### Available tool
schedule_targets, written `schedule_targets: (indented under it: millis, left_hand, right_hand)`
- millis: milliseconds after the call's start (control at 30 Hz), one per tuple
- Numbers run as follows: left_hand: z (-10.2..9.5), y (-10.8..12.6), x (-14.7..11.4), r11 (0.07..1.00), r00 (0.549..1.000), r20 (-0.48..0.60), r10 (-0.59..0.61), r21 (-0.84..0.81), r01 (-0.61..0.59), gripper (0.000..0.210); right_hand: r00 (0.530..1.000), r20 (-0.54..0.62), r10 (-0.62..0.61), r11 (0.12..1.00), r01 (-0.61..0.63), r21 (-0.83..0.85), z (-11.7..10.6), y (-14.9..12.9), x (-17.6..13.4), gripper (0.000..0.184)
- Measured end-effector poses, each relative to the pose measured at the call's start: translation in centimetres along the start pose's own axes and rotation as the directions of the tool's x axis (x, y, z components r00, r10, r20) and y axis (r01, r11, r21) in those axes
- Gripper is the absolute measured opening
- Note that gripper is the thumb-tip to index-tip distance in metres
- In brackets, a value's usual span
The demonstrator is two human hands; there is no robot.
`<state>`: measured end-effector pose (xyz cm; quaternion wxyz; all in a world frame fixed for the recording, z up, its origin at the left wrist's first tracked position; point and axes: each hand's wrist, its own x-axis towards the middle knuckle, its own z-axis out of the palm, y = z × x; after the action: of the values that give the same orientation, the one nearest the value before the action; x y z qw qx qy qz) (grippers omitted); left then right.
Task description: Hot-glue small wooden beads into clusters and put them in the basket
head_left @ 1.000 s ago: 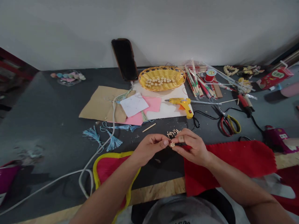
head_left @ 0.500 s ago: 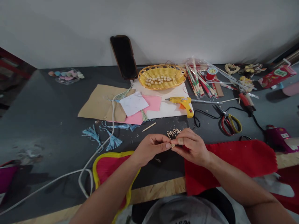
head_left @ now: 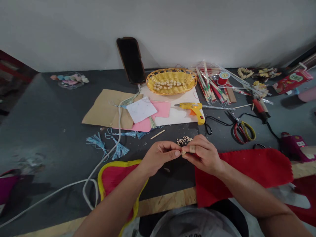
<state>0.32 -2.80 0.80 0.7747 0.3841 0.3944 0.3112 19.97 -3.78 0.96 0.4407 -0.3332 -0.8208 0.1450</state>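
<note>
Between the fingertips of both hands is a small cluster of pale wooden pieces [head_left: 183, 152]. My left hand [head_left: 161, 156] pinches its left side with thumb and forefinger. From the right, my right hand [head_left: 203, 154], with a tan band on one finger, grips the same cluster. Just beyond the fingers lies a pile of small cut wooden bits [head_left: 184, 141]. A short wooden stick [head_left: 157, 134] rests to the left of the pile. Several similar clusters sit in the yellow wicker basket [head_left: 153, 86] at the back.
A yellow glue gun [head_left: 195, 108] lies on white board ahead, scissors [head_left: 243, 131] to its right. Red felt [head_left: 256, 168] spreads under my right forearm. A white cable [head_left: 98, 164] crosses the left side near blue tassels [head_left: 119, 150]. A phone [head_left: 131, 61] leans against the wall.
Both hands stay almost in place, still pinching the small cluster. The right fingers have shifted very slightly; the objects around have not moved.
</note>
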Motion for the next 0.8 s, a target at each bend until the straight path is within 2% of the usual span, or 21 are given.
schedule_targets:
  millis: [367,567,667,800]
  left_hand:
    - [0.33,0.46,-0.12,0.993,0.999,0.009,0.052,0.105,-0.053,0.017]
    - [0.45,0.47,-0.14,0.992,0.997,0.008,0.071,0.108,-0.072,0.017]
    - [0.43,0.35,-0.14,0.996,0.999,-0.015,0.047,0.080,-0.046,0.018]
    - [0.20,0.07,-0.11,1.000,0.999,-0.041,0.007,0.024,-0.006,0.021]
  right_hand:
    - [1.000,0.000,-0.026,0.999,0.026,-0.028,0.19,-0.02,0.15,0.015]
    - [1.000,-0.005,-0.024,1.000,0.024,-0.013,0.20,-0.03,0.07,0.014]
    - [1.000,0.000,-0.010,1.000,0.010,0.003,0.17,0.05,-0.03,0.019]
    - [1.000,-0.017,0.016,0.999,-0.015,0.050,0.11,0.04,-0.04,0.033]
